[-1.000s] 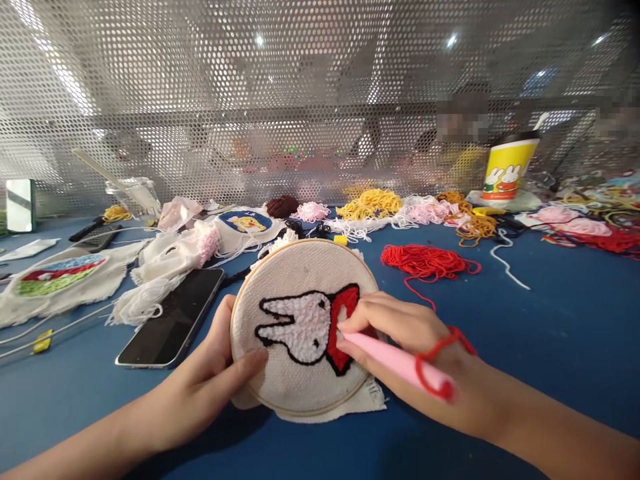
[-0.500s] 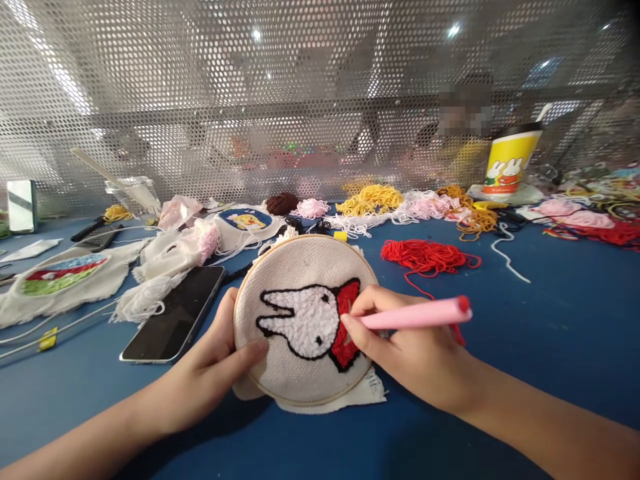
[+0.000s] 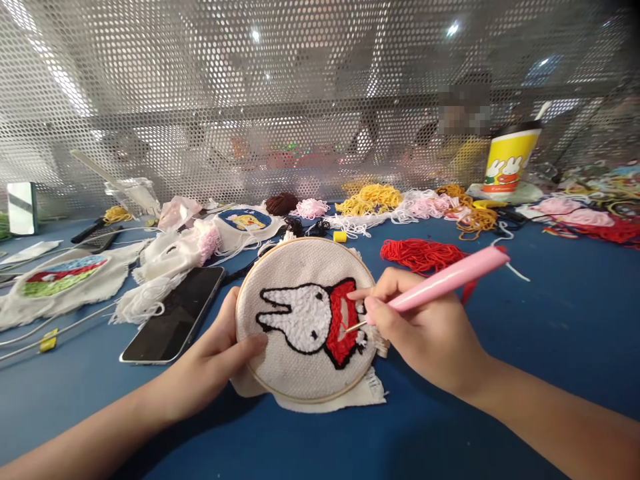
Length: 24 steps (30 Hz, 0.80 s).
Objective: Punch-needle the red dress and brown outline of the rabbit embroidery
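My left hand grips the left rim of a round embroidery hoop, its thumb on the front of the cloth and its other fingers hidden behind. A white rabbit outlined in black lies sideways on the stretched cloth, with a red garment that has a bare strip in its middle. My right hand is closed around a pink punch needle. The metal tip meets the cloth, or nearly so, at the bare strip. One fingertip rests on the red stitching.
Red yarn lies behind my right hand. A black phone rests left of the hoop, near white yarn and other stitched cloths. A yellow cup stands at the back right, before a perforated metal screen.
The punch needle has tilted, its back end rising to the right, and its metal tip now shows. My right hand has shifted slightly right, uncovering more of the red part. The hoop stays nearly still.
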Tool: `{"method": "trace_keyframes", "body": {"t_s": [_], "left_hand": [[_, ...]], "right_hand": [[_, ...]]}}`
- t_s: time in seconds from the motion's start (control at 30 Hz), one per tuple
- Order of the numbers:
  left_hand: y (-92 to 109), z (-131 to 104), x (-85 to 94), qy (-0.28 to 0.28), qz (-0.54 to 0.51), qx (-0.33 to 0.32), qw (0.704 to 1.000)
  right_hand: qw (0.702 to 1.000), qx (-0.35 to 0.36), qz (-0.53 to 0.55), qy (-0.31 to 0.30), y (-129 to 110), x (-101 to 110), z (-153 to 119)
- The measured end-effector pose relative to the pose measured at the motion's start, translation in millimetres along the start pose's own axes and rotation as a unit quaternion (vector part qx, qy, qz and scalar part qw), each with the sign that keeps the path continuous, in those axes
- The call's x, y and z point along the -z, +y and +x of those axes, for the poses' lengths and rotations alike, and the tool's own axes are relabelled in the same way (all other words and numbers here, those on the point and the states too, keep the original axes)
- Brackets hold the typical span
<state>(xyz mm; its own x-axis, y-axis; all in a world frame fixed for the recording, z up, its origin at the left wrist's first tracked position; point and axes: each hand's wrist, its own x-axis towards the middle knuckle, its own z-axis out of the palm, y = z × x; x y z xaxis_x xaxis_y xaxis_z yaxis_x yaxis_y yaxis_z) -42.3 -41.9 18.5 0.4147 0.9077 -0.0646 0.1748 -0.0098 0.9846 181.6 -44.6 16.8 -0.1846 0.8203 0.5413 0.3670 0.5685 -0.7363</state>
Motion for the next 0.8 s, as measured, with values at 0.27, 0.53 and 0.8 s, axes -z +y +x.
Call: {"method": "trace_keyframes", "body": {"t_s": [0.27, 0.53, 0.8], "left_hand": [[1.4, -0.3, -2.0, -0.002, -0.025, 0.008, 1.000], [1.3, -1.9, -1.9, 0.001, -0.014, 0.011, 1.000], [1.7, -3.0, -1.7, -0.002, 0.002, 0.001, 1.000]], "right_hand": [[0.997, 0.020, -0.065, -0.028, -0.5, -1.6, -3.9], [0.986, 0.088, -0.130, -0.064, -2.9, -2.7, -0.5], [0.984, 0.065, -0.123, -0.116, -7.7, 0.3, -2.6]]}}
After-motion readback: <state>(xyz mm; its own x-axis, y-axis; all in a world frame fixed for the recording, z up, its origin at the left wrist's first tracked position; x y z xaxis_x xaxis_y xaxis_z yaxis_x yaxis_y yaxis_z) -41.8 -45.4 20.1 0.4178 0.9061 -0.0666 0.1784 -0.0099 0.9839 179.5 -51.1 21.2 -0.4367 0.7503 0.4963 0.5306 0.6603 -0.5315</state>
